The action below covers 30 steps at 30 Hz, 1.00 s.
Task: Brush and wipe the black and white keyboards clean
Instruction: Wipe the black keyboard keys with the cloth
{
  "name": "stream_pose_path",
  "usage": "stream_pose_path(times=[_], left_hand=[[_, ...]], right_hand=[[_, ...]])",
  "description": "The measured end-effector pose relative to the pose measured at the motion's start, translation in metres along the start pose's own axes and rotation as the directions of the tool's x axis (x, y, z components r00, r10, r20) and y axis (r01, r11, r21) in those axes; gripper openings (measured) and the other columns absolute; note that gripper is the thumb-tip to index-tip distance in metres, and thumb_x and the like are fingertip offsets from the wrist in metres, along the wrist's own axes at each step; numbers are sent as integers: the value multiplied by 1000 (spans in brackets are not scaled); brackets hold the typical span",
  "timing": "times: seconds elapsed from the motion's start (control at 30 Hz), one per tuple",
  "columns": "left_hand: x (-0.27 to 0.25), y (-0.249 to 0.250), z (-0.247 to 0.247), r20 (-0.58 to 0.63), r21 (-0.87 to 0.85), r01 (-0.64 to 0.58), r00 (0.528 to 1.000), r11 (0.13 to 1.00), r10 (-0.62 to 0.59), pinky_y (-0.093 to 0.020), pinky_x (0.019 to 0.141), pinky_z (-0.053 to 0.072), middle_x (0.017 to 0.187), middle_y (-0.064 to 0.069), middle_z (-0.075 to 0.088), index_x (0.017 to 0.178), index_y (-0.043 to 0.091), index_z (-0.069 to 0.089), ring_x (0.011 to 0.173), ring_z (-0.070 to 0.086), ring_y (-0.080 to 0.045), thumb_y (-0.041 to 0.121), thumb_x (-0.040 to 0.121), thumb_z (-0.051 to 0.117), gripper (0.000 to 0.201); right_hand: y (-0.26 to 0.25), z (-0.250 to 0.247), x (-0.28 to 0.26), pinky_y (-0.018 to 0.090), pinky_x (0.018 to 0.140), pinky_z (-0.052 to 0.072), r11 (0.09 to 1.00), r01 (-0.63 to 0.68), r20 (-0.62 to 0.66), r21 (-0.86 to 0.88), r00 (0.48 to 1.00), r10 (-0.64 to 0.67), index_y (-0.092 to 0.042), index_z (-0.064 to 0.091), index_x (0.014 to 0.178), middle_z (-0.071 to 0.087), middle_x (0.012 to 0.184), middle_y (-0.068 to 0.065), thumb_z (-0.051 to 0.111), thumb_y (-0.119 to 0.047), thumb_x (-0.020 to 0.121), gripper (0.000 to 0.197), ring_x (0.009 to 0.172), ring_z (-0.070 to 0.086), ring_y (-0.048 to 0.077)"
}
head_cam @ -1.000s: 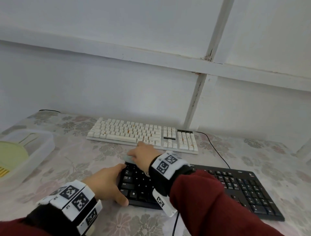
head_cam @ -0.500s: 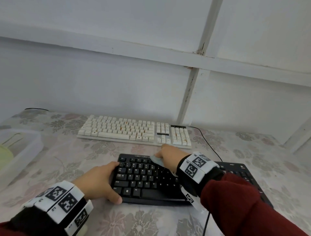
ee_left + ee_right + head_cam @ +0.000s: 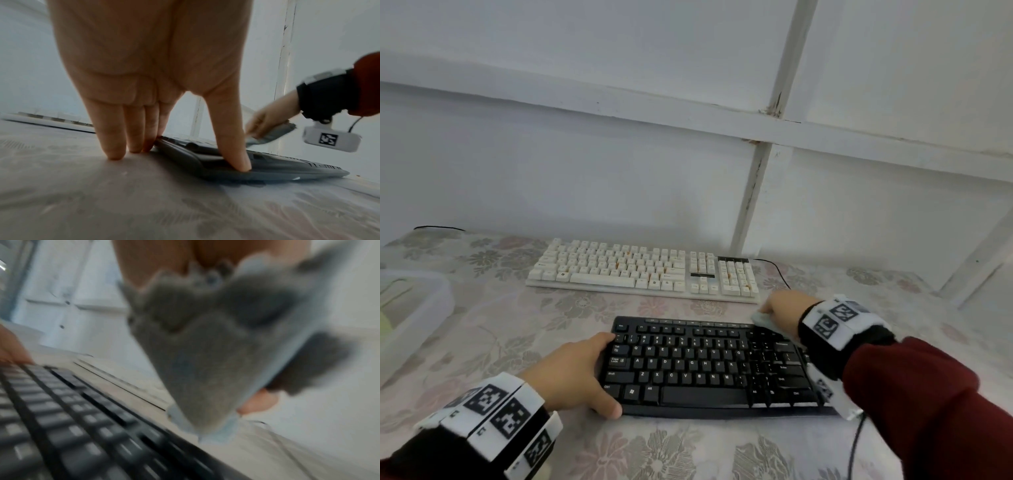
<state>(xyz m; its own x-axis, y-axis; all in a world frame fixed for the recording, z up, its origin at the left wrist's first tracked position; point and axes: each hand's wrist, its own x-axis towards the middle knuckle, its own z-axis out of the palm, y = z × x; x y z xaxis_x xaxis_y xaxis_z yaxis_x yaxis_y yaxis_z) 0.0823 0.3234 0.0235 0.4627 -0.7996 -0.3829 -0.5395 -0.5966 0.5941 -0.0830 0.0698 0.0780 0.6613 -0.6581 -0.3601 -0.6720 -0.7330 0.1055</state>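
Floral cloth [image 3: 688,455] covers the whole table, with pale painted wall panels behind it.

Nearest, at about seven o'clock in the head view, the left hand [image 3: 571,373] braces the left end of the black keyboard [image 3: 709,366]. In the left wrist view its thumb [image 3: 232,138] presses down on the keyboard's near corner, while the straight fingers [image 3: 113,134] stand with their tips on the cloth just beside the end edge. It pinches nothing.

Toward three o'clock, the right hand [image 3: 786,310] is clamped on a pale blue-grey cloth [image 3: 765,321], bunched in the palm and sitting at the far right corner of the black keyboard. In the right wrist view the wipe [image 3: 216,353] fills the frame, badly blurred, with only one fingertip showing under it. Whether it touches the keys there cannot be made out. The red sleeve [image 3: 928,411] hides the black keyboard's right end, and a black cable [image 3: 854,448] runs off the near edge.

At twelve o'clock, apart from the black one and nearer the wall, the white keyboard [image 3: 643,270] lies flat with its own cable [image 3: 774,270] trailing right.

At nine o'clock a clear plastic tub [image 3: 421,308] is cut off by the frame. It holds something pale yellow-green, too little of it visible to name.
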Motion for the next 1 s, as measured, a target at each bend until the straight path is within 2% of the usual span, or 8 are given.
stream_pose_path(times=[0.07, 0.17, 0.27, 0.33, 0.6, 0.8, 0.93, 1.0], left_hand=[[-1, 2, 0, 1, 1, 4, 1000, 1000, -4, -17, 87, 35, 109, 24, 48, 139, 30, 29, 107, 48, -4, 27, 59, 86, 99], [-2, 3, -1, -4, 18, 1, 1000, 1000, -1, -14, 81, 36, 105, 27, 48, 136, 33, 31, 105, 49, -3, 27, 60, 85, 93], [-1, 2, -1, -15, 35, -6, 1000, 999, 7, -11, 75, 38, 111, 22, 55, 130, 34, 36, 106, 52, -4, 29, 59, 85, 86], [-1, 1, -1, -14, 36, 0, 1000, 999, 1, -13, 76, 38, 114, 20, 55, 130, 35, 36, 106, 51, -4, 30, 58, 85, 87], [-1, 1, 0, -15, 17, 11, 1000, 1000, -11, -17, 86, 35, 122, 19, 52, 140, 31, 28, 111, 50, -5, 29, 58, 86, 101], [-1, 0, 0, -4, -16, 10, 1000, 1000, -10, -16, 86, 36, 107, 25, 47, 142, 28, 27, 110, 49, -4, 28, 56, 87, 105], [-2, 2, 0, 0, -22, 11, 1000, 1000, -11, -15, 87, 35, 104, 25, 46, 142, 28, 26, 108, 49, -4, 26, 57, 86, 104], [-2, 3, 0, 1, -22, 9, 1000, 1000, -9, -14, 86, 35, 103, 26, 46, 142, 28, 27, 108, 49, -4, 26, 58, 86, 102]], right_hand=[[-46, -8, 5, 28, 89, 48, 986, 151, -8, 75, 989, -151, -12, 55, 80, 61, 95, 4, 38, -39, 100, 37, 75, 56, 15], [-125, -6, 18, 38, 100, 44, 941, 336, -26, 39, 942, -335, -6, 60, 108, 48, 130, 13, 41, -26, 100, 28, 107, 57, 29], [-174, 4, 21, 41, 98, 39, 918, 397, -54, 4, 917, -396, -6, 54, 128, 47, 127, 14, 40, -9, 98, 33, 118, 50, 35], [-178, 9, 22, 43, 93, 42, 929, 367, -80, 52, 929, -362, -5, 50, 130, 50, 105, 12, 41, -10, 97, 35, 118, 50, 36], [-87, 16, 22, 39, 99, 43, 976, 212, -23, 50, 977, -211, -4, 49, 129, 51, 131, 15, 44, -15, 97, 35, 118, 52, 33], [-14, 25, 11, 37, 99, 46, 982, 172, -54, -75, 983, -176, -3, 57, 118, 49, 124, 13, 39, -17, 100, 29, 106, 59, 29], [11, 22, 4, 38, 106, 37, 970, 78, 56, -232, 996, -67, -10, 45, 130, 49, 111, 12, 41, -9, 98, 32, 122, 46, 27], [19, 21, 8, 36, 104, 39, 959, 27, 85, -281, 996, -3, -8, 48, 129, 48, 124, 14, 42, -8, 97, 33, 121, 47, 26]])
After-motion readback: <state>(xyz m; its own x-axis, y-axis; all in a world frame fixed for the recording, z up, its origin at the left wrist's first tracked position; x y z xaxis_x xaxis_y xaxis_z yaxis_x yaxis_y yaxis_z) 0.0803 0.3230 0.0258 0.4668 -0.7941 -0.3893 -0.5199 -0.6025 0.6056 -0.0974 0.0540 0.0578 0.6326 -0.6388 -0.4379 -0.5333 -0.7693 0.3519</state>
